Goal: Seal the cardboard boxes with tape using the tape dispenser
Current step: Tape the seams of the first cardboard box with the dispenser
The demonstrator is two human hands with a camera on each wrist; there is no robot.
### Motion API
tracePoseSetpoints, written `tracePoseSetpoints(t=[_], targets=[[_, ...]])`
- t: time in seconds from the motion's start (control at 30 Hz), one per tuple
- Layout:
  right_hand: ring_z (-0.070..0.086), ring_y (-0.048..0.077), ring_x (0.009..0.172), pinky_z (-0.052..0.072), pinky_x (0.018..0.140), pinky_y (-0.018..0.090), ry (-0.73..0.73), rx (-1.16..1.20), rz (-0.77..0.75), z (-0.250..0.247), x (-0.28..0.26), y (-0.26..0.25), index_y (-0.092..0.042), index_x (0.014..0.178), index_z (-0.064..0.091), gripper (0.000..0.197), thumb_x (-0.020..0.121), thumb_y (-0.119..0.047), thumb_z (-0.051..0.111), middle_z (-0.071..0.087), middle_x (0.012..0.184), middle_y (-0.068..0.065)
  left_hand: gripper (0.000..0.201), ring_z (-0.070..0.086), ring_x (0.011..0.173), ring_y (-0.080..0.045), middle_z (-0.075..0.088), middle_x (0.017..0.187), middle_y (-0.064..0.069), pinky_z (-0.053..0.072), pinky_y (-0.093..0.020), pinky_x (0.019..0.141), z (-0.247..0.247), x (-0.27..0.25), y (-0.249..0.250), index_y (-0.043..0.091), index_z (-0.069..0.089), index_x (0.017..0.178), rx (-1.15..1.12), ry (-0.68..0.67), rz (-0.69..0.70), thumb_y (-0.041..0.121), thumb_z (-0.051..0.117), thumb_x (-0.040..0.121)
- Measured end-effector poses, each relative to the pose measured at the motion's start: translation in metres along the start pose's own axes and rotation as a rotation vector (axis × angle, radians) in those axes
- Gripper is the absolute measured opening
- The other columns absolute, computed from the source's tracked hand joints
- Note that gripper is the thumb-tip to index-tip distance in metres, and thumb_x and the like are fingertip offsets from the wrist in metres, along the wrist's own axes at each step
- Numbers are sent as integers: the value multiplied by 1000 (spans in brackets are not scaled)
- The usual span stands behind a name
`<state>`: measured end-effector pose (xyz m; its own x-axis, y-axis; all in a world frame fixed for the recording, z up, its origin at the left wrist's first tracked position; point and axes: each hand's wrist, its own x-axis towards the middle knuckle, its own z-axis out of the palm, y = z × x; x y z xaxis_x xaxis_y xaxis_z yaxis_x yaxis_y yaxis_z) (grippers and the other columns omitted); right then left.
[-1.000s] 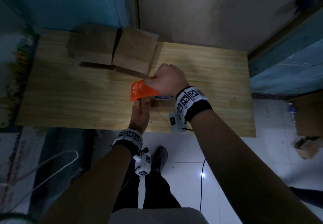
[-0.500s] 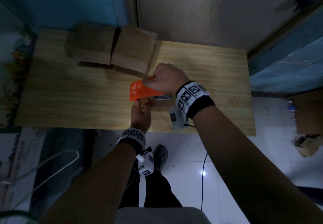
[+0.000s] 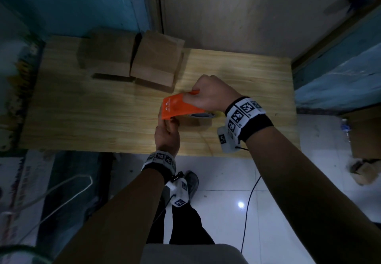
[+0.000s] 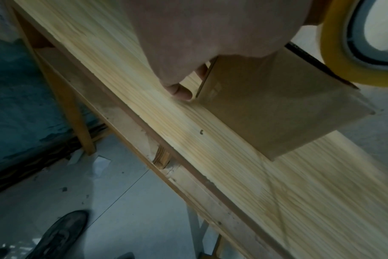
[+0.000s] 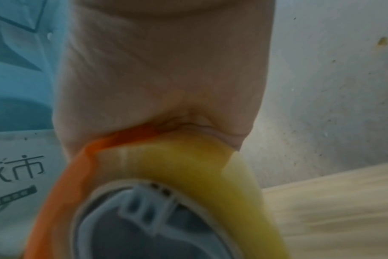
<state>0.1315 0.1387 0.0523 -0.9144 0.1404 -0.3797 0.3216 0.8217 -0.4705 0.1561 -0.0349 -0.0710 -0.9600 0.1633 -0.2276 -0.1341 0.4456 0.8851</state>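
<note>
My right hand (image 3: 208,95) grips the orange tape dispenser (image 3: 175,107), whose yellow tape roll (image 3: 201,115) sits just over a small cardboard box (image 3: 195,122) near the table's front edge. My left hand (image 3: 167,129) holds that box at its left side. In the left wrist view its fingertips (image 4: 179,92) curl at the corner of the box (image 4: 277,112), with the tape roll (image 4: 335,57) above. The right wrist view shows my palm (image 5: 162,78) closed on the dispenser's orange frame (image 5: 55,192) and the roll (image 5: 188,161).
Two larger cardboard boxes (image 3: 107,55) (image 3: 156,61) stand side by side at the back left of the wooden table (image 3: 82,109). A wall rises behind the table. More cardboard (image 3: 365,131) lies on the tiled floor at right, and a cable (image 3: 249,202) trails there.
The dispenser in my right hand has shifted slightly to the right over the small box. My left hand has stayed at the box's side.
</note>
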Motion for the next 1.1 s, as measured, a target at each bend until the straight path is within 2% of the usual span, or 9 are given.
tracePoseSetpoints(t=[0.07, 0.17, 0.23, 0.3, 0.43, 0.57, 0.7, 0.8, 1.1], targets=[[40, 11, 50, 33, 53, 31, 23, 4, -7, 0, -3, 3, -15, 48, 40, 56, 86, -54, 56, 40, 49, 5, 45, 57, 72, -10, 61, 83, 9, 44, -28, 73, 0, 0, 0, 30, 36, 148, 11, -8, 7, 28, 37, 104], [42, 12, 48, 33, 51, 30, 39, 11, -4, 0, -6, 6, -16, 47, 41, 56, 84, -55, 56, 41, 48, 5, 47, 62, 81, -19, 65, 90, 3, 49, -33, 77, -2, -2, 3, 34, 29, 151, 16, -29, 10, 31, 35, 104], [44, 14, 47, 36, 49, 30, 38, 9, 7, -2, -9, 8, -15, 47, 43, 56, 82, -57, 56, 44, 50, 6, 49, 64, 94, -23, 68, 109, -6, 49, -33, 83, -3, -2, 6, 38, 26, 152, 12, -50, -38, 36, 35, 104], [45, 15, 47, 37, 50, 29, 33, 14, 15, -4, -10, 10, -16, 47, 44, 55, 80, -59, 55, 46, 52, 6, 49, 61, 107, -21, 62, 129, -6, 44, -28, 88, -4, -3, 9, 40, 24, 152, -1, -67, -82, 39, 35, 103], [50, 18, 47, 41, 48, 32, 23, 11, 22, -7, -11, 13, -16, 49, 50, 54, 79, -59, 56, 48, 51, 4, 50, 54, 125, -25, 53, 142, 0, 36, -23, 93, -3, -4, 15, 37, 25, 152, -12, -60, -91, 39, 36, 104], [52, 19, 48, 47, 52, 35, 18, 16, 37, -11, -14, 20, -14, 52, 54, 54, 77, -61, 54, 51, 52, 5, 51, 51, 128, -26, 51, 144, -1, 33, -23, 95, -3, -3, 17, 35, 26, 153, 1, -53, -104, 36, 39, 103], [59, 22, 53, 54, 55, 39, 19, 31, 57, -11, -18, 27, -8, 57, 60, 57, 77, -61, 54, 57, 54, 8, 51, 56, 116, -16, 56, 138, -1, 38, -23, 92, -3, -4, 17, 36, 26, 153, 23, -50, -100, 33, 40, 103], [65, 22, 56, 57, 57, 39, 30, 24, 62, -11, -20, 30, -7, 65, 68, 57, 79, -61, 56, 66, 60, 10, 50, 58, 116, -23, 59, 136, -2, 39, -23, 89, -2, -4, 17, 36, 26, 153, 36, -50, -99, 33, 38, 104], [58, 13, 58, 53, 56, 33, 25, 21, 98, -17, -33, 41, -9, 66, 68, 53, 86, -57, 59, 66, 65, 11, 50, 59, 115, -29, 60, 134, -6, 38, -26, 89, -1, -3, 13, 35, 26, 153, 81, -56, -76, 31, 38, 104]])
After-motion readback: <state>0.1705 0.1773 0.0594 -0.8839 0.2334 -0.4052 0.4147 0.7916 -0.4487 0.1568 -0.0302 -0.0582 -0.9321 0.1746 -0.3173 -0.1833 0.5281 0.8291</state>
